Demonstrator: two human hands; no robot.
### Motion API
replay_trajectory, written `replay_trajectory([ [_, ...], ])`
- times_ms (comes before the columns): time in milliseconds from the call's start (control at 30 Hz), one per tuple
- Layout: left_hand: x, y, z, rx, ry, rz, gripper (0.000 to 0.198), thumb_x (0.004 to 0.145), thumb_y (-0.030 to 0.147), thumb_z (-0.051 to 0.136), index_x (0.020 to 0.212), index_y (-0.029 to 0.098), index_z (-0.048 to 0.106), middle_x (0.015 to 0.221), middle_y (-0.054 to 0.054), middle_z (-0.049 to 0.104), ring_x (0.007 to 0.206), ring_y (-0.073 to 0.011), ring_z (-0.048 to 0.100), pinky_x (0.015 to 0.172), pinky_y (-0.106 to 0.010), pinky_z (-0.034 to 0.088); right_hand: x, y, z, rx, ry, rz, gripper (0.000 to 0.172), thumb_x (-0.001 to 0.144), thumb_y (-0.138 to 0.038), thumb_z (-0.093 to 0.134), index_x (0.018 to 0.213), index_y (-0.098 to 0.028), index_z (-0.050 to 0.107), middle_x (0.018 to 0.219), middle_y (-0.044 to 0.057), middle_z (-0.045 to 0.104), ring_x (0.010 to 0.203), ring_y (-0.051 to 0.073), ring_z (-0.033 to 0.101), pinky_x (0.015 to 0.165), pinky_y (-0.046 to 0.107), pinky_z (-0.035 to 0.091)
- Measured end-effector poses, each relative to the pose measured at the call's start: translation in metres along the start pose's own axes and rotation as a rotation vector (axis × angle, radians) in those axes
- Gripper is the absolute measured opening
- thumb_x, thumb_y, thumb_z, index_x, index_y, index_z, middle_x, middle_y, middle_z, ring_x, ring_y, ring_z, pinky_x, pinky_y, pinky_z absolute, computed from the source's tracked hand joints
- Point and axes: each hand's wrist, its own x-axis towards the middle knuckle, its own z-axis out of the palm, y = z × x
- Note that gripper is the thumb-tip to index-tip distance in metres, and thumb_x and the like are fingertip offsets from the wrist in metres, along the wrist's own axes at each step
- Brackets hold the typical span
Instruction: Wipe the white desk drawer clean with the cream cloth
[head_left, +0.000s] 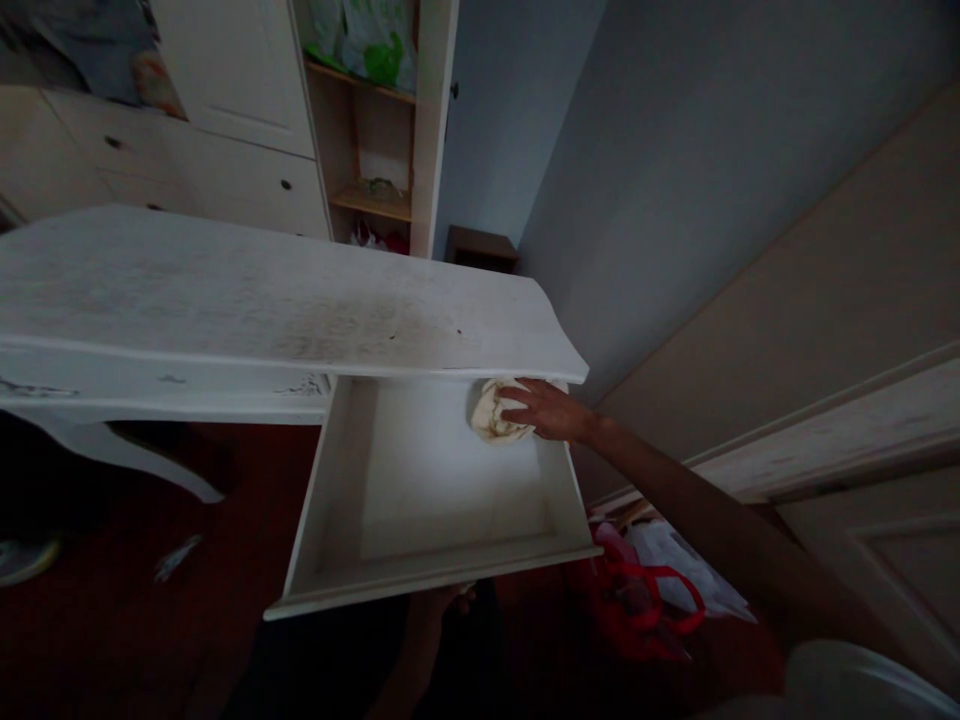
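A white desk drawer point(442, 500) is pulled far out, and its pale inside shows. At the back right of its floor lies a bunched cream cloth point(496, 415). My right hand point(546, 408) is closed on this cloth, its fingers spread over the top and pressing it down. Below the drawer's front panel, my left hand point(444, 600) grips the drawer from outside with curled fingers. The panel hides part of that hand, so its exact hold is unclear.
The white desk top point(360, 310) has dark smudges. To the right, a red bag point(637, 610) and white plastic lie on the floor near the wall. A white bucket-like rim point(862, 670) is at lower right. An open cabinet point(371, 150) stands behind the desk.
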Motion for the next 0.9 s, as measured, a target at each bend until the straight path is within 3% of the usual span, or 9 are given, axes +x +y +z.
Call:
replay_trajectory([
  [267,0.009,-0.006,0.002,0.029,0.036,-0.054,0.053,0.047,0.065,0.077,0.060,0.014,0.070,0.055,-0.007,0.067,0.046,-0.0177,0.055,0.049,-0.031,0.041,0.013,-0.035,0.014,0.075,-0.128,-0.064,0.056,0.080,-0.002,0.057,0.131,-0.025,0.061,0.153,0.010,0.042,0.138,0.031,0.040,0.108,0.047,0.042],
  [467,0.011,-0.013,0.001,-0.018,0.049,-0.055,0.051,0.049,0.062,0.077,0.063,0.014,0.072,0.059,-0.009,0.069,0.049,-0.0179,0.057,0.050,-0.030,0.042,0.028,-0.062,0.008,-0.069,-0.146,0.272,0.055,0.089,-0.003,0.045,0.137,-0.029,0.052,0.155,0.012,0.036,0.134,0.036,0.041,0.095,0.054,0.050],
  [633,0.005,-0.003,0.005,-0.037,0.009,-0.060,0.048,0.049,0.059,0.078,0.062,0.014,0.072,0.059,-0.009,0.069,0.051,-0.0182,0.057,0.049,-0.029,0.041,0.037,-0.066,-0.006,-0.078,-0.237,0.483,0.049,0.089,-0.010,0.048,0.134,-0.027,0.055,0.150,0.017,0.041,0.120,0.036,0.054,0.085,0.049,0.055],
  [800,-0.005,0.008,0.008,-0.018,0.002,0.006,0.041,0.062,0.055,0.072,0.067,0.014,0.073,0.064,-0.008,0.071,0.057,-0.0182,0.059,0.055,-0.030,0.043,0.018,-0.100,-0.010,0.075,-0.384,0.519,0.061,0.076,-0.016,0.065,0.136,-0.024,0.054,0.145,0.019,0.046,0.113,0.035,0.062,0.084,0.044,0.055],
  [900,-0.010,0.013,0.012,-0.014,0.010,-0.019,0.036,0.061,0.051,0.071,0.061,0.015,0.071,0.060,-0.007,0.069,0.053,-0.0169,0.056,0.056,-0.031,0.043,-0.001,-0.125,-0.012,0.220,-0.507,0.480,0.069,0.069,-0.022,0.073,0.135,-0.024,0.055,0.138,0.018,0.054,0.116,0.036,0.061,0.090,0.045,0.052],
])
